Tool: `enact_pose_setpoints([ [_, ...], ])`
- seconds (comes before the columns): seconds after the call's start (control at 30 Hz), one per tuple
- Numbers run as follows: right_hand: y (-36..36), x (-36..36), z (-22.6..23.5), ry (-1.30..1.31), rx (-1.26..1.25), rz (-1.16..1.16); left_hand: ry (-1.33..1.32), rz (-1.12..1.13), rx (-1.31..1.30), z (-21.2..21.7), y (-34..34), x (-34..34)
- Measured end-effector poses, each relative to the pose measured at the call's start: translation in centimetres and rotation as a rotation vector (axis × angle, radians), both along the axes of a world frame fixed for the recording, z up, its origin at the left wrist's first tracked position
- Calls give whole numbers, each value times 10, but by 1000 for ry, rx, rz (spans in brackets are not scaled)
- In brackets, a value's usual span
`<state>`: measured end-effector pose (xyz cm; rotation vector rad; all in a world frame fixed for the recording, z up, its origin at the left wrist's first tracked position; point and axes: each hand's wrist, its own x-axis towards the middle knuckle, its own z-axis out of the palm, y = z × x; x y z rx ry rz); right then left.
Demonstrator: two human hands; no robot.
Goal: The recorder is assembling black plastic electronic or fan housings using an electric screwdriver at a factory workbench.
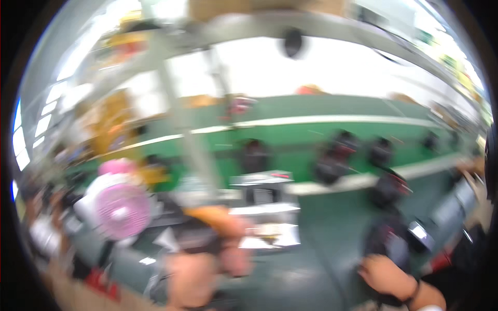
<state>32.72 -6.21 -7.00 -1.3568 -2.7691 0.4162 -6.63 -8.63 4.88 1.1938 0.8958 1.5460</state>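
Tight on my left, open in the middle, dark parts crowding my right.

My left hand [199, 269] is hemmed in by a pink fan [122, 210] just to its left and a metal post [189, 140] rising right behind it. Pale flat pieces [267, 210] are stacked just ahead. Beyond them the green surface [321, 254] lies bare between my hands. My right hand [386, 277] sits against a dark part [386, 241], with more black parts [334, 155] scattered farther out. Everything is blurred.

A dark band is worn at the wrist of the right hand [386, 277], and a dark sleeve is seen behind it. The left hand [189, 277] is shown bare; finer detail is blurred.
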Motion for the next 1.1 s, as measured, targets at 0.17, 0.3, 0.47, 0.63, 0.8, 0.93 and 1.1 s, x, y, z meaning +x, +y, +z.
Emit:
enact_pose_setpoints([
  [0.17, -31, 10, 12, 167, -25, -240, -112, -445, 199, -5, 28, 18],
  [0.3, -27, -14, 13, 137, 5, -201, -45, -375, 127, -2, 17, 5],
  [0.47, -23, 46, -50, -155, -39, -298, -53, -431, 151, 7, 19, 10],
  [0.63, -16, -14, -15, 105, 186, -172, -85, -411, 135, -8, 35, 11],
  [0.8, 11, -16, 9, 447, -13, -301, -105, -218, 66, 5, 14, 14],
  [0.93, 68, -88, 71, 693, 54, 109, -40, -143, 257, 5, 8, -4],
  [1.1, 130, -163, 101, 570, 349, 263, 38, -28, 306, 1, 19, -2],
])
